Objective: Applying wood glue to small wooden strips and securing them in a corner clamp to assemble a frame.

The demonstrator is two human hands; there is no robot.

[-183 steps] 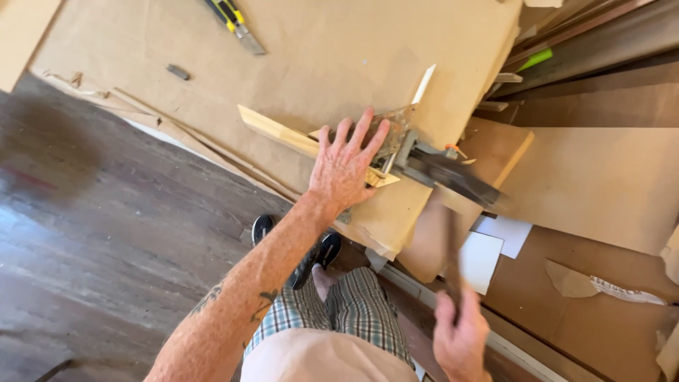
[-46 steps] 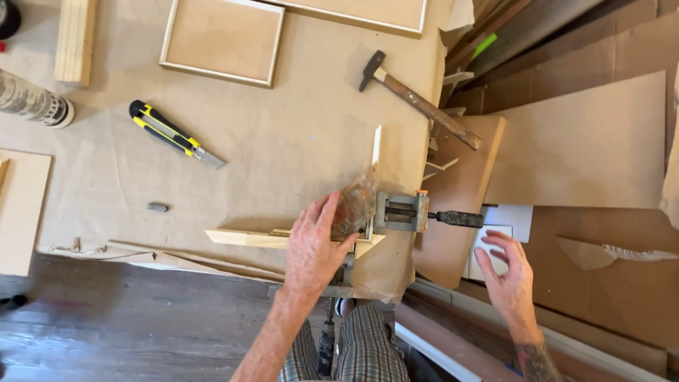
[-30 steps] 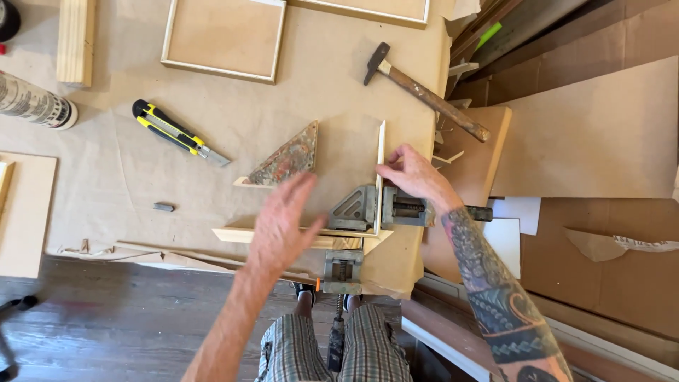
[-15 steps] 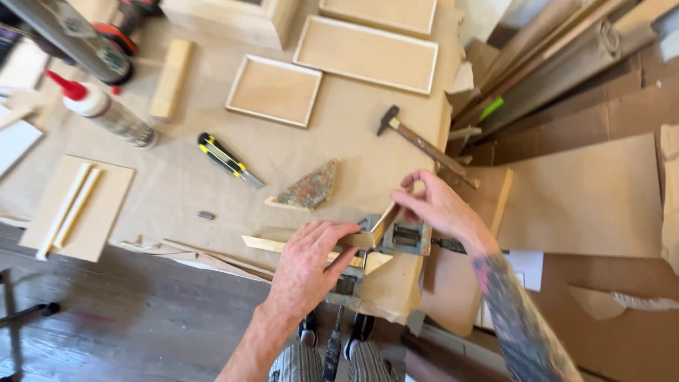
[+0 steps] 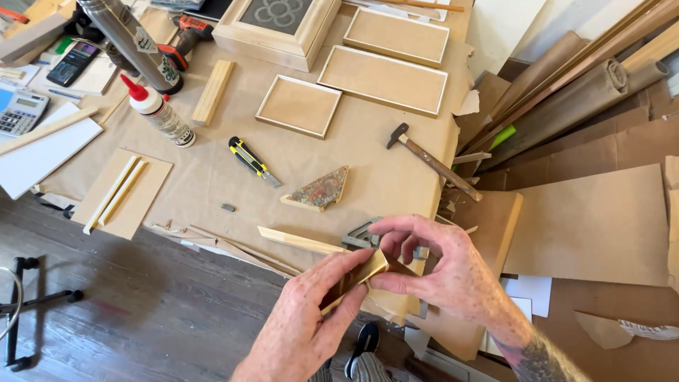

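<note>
Both hands meet near the table's front edge over a grey metal corner clamp [image 5: 362, 235]. My left hand [image 5: 311, 318] and my right hand [image 5: 442, 272] together pinch a short gold-faced moulding strip [image 5: 359, 274], held tilted above the clamp. A longer pale wooden moulding strip [image 5: 297, 241] lies in the clamp, pointing left. Just beyond sits a triangular speckled wooden block [image 5: 320, 191].
On the paper-covered table lie a hammer [image 5: 433, 161], a yellow-black utility knife [image 5: 253, 161], a glue bottle [image 5: 157, 112], a wood block [image 5: 213, 92], three shallow frames [image 5: 300, 106] and a board with two strips [image 5: 122, 191]. Cardboard sheets [image 5: 594, 226] lean at right; dark floor lies below.
The view has lifted to show more of the table. Both hands have come off the clamp and now hold the short gold strip together above it.
</note>
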